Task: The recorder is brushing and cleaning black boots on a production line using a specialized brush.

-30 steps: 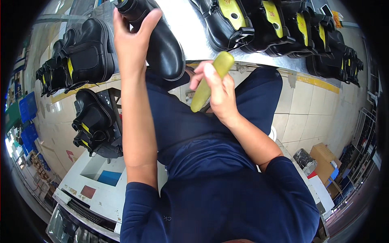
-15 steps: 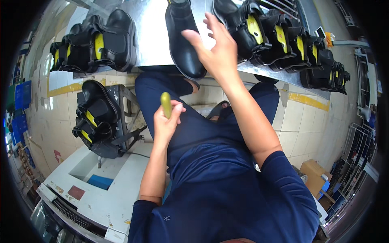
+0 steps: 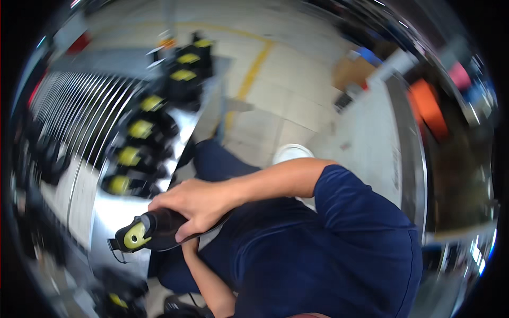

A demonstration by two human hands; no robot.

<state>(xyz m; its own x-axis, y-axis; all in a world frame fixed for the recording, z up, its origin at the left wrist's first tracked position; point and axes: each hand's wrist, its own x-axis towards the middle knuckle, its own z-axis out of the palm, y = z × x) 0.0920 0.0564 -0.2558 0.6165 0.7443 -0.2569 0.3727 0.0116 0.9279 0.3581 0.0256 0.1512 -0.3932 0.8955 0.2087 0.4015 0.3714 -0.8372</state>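
A black ankle boot (image 3: 163, 227) lies tilted in front of me, with its yellow-green lining (image 3: 137, 235) showing at the opening on the left. My right hand (image 3: 197, 204) is closed over it, thumb on the near side and fingers over the far side. Below the boot comes my left hand (image 3: 190, 247); the boot and my right hand cover its fingers. Whatever it holds cannot be seen.
Several black boots (image 3: 139, 130) with yellow linings stand in a row on the metal table (image 3: 108, 212), beside a rack of metal bars (image 3: 87, 103). More boots (image 3: 119, 297) are at lower left. A round white object (image 3: 292, 152) and a cardboard box (image 3: 354, 71) lie beyond my right arm.
My view has swung to the right and is blurred. My open right hand has closed on the boot. My left hand, earlier around a green-yellow handle, has gone under the boot, its fingers hidden.
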